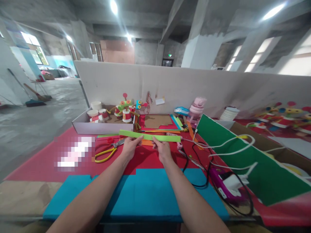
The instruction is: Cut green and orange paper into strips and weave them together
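A long lime-green paper strip is stretched level between my two hands, just above the table. My left hand pinches it left of its middle, thumb on top. With thumb and fingers, my right hand grips it a little right of the middle. Both ends of the strip stick out past the hands. Scissors with yellow handles lie on the red table cover to the left of my left hand. Behind the strip are sheets of coloured paper and a brown board.
A white box at the back left holds paper cups and cup figures. Blue sheets cover the table's front. On the right are a green panel, a purple power strip and looping cables. A pink bottle stands behind.
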Demonstrator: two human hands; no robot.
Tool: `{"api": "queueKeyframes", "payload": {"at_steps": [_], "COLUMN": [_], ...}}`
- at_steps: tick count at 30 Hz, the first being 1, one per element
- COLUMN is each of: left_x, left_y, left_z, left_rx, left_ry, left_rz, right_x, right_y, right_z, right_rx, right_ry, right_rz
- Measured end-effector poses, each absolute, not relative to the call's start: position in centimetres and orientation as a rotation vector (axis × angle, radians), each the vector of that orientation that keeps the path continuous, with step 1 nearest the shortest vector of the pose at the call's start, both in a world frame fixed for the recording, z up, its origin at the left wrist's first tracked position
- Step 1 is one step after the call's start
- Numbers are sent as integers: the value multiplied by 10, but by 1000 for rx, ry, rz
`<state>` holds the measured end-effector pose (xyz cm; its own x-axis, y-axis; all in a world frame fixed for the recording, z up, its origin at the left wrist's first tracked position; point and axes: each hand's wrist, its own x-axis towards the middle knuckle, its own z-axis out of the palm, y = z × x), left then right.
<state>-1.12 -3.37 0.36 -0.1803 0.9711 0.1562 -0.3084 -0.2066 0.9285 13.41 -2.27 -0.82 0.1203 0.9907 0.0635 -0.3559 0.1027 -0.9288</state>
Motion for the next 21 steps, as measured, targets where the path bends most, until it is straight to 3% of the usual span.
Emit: {"api": "queueKeyframes", "payload": {"at_steps": [14, 21], "left_x": [-34, -14], "left_y": [-27, -32], "left_z": [11, 4], "left_rx": [882, 936], "left_ry": [943, 910], "left_rz": [1708, 1652], "right_x": [160, 133], "right_y": [-11, -23], "right_z": [-3, -7], "right_rx": [-979, -834], "right_ry": [-733, -1026], "right_rz": [1185, 1306]}}
